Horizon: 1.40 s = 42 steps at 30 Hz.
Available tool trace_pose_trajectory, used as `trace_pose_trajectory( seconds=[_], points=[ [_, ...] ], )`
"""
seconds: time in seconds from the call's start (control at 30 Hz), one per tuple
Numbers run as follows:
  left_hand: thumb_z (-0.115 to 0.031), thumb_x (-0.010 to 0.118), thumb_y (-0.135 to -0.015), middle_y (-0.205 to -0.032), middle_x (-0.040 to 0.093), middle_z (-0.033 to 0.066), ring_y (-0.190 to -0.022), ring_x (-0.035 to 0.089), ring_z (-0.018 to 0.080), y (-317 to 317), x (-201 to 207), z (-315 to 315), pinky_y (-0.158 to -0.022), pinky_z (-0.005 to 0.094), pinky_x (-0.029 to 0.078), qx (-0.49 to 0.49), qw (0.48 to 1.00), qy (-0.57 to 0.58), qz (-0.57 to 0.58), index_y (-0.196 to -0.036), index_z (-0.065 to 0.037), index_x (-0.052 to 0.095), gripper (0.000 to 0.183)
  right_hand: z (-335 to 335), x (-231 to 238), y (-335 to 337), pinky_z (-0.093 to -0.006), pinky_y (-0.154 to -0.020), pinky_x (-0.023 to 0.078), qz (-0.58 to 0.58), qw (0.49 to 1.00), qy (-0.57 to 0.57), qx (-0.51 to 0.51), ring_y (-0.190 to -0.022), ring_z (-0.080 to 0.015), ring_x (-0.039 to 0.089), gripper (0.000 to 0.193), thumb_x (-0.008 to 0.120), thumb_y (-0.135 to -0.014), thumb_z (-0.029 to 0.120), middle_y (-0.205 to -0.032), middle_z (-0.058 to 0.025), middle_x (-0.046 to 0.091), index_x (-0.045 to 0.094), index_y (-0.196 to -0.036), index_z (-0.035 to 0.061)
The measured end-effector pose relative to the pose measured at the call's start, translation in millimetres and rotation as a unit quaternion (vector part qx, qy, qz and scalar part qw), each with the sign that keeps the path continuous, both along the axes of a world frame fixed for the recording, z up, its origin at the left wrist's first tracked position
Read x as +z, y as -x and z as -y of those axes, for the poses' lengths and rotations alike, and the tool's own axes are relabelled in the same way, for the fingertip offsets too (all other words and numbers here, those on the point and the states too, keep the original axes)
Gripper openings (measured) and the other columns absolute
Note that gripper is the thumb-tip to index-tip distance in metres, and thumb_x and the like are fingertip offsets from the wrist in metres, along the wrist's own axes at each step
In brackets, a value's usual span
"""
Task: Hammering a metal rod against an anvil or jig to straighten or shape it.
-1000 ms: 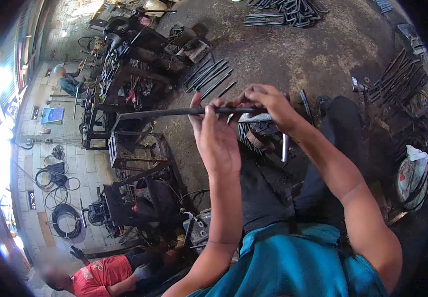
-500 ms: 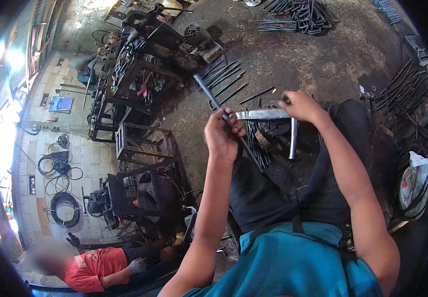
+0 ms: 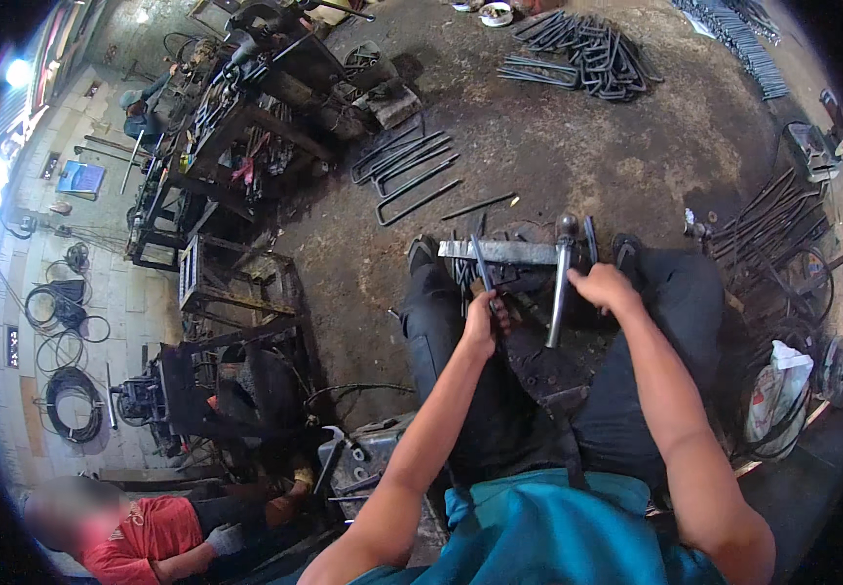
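Note:
My left hand (image 3: 481, 324) is closed round a dark metal rod (image 3: 481, 259), whose upper end sticks up in front of a flat metal bar (image 3: 514, 253). Across the bar's right end lies a hammer (image 3: 559, 292) with a rounded steel head and a shiny handle pointing back toward me. My right hand (image 3: 607, 289) is just right of that handle, thumb stretched toward it and apart from the curled fingers. I see nothing in its grasp, though its underside is hidden. Another short rod (image 3: 590, 239) shows just beyond this hand.
Bent rods (image 3: 412, 175) lie on the floor ahead, with a larger pile of U-shaped rods (image 3: 592, 58) farther off. At left stand a metal frame (image 3: 236, 283) and a cluttered workbench (image 3: 246, 127). A person in red (image 3: 149, 536) is at lower left. Right: more rods (image 3: 763, 229), a white sack (image 3: 780, 390).
My left hand has moved right and nearer me, bringing the rod to the bar. My right hand has come down from the bar's end to beside the hammer handle, uncovering the hammer head.

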State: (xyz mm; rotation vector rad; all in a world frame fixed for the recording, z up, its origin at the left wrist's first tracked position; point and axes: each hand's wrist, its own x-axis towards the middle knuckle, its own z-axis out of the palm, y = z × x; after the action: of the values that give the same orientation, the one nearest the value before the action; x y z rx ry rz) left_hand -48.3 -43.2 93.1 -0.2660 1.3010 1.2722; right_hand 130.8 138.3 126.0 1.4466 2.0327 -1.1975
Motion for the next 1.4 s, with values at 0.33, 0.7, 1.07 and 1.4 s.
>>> trace_pose_trajectory(
  seconds=[0.33,0.7,1.07,1.4],
  points=[
    [-0.04,0.051,-0.093,-0.071,0.051,-0.0002,-0.064,0.049,0.0186,-16,-32,-12,-0.066,0.0346,0.041,-0.044,0.998,-0.02,-0.027,-0.081,-0.015,0.051,0.028,16,-81,15,-0.0561,-0.086,0.045,-0.261,0.896,0.244,-0.264,-0.106,-0.0418,0.057,0.05,0.062,-0.085,0.037,-0.111,-0.0204,0.06,0.055,-0.116,-0.0016],
    [-0.043,0.042,-0.097,-0.105,0.066,0.0262,-0.106,0.06,0.0376,-29,-78,-19,-0.094,0.0401,0.042,-0.298,0.875,0.128,-0.36,-0.106,0.009,0.062,0.057,37,-77,39,-0.0317,-0.04,0.035,-0.309,0.808,0.283,-0.415,-0.043,-0.0135,0.043,0.022,0.067,-0.081,0.016,-0.056,-0.0002,0.045,0.048,-0.072,0.0095],
    [-0.038,0.046,-0.096,-0.092,0.06,0.0356,-0.097,0.058,0.0494,-43,-66,-14,-0.084,0.0527,0.046,-0.34,0.765,0.088,-0.541,-0.092,0.008,0.063,0.05,36,-27,22,-0.0313,-0.034,0.035,-0.355,0.815,0.208,-0.409,-0.038,-0.0136,0.044,0.021,0.068,-0.077,0.008,-0.052,-0.0003,0.044,0.049,-0.069,0.0058],
    [-0.039,0.053,-0.093,-0.084,0.061,0.0337,-0.087,0.058,0.0506,-46,-62,-12,-0.075,0.0526,0.046,-0.347,0.735,0.066,-0.579,-0.09,0.006,0.06,0.046,42,-20,9,-0.0282,-0.035,0.035,-0.294,0.907,0.142,-0.267,-0.04,-0.0105,0.044,0.019,0.066,-0.083,0.014,-0.054,0.0014,0.044,0.048,-0.081,0.0083]
  ],
)
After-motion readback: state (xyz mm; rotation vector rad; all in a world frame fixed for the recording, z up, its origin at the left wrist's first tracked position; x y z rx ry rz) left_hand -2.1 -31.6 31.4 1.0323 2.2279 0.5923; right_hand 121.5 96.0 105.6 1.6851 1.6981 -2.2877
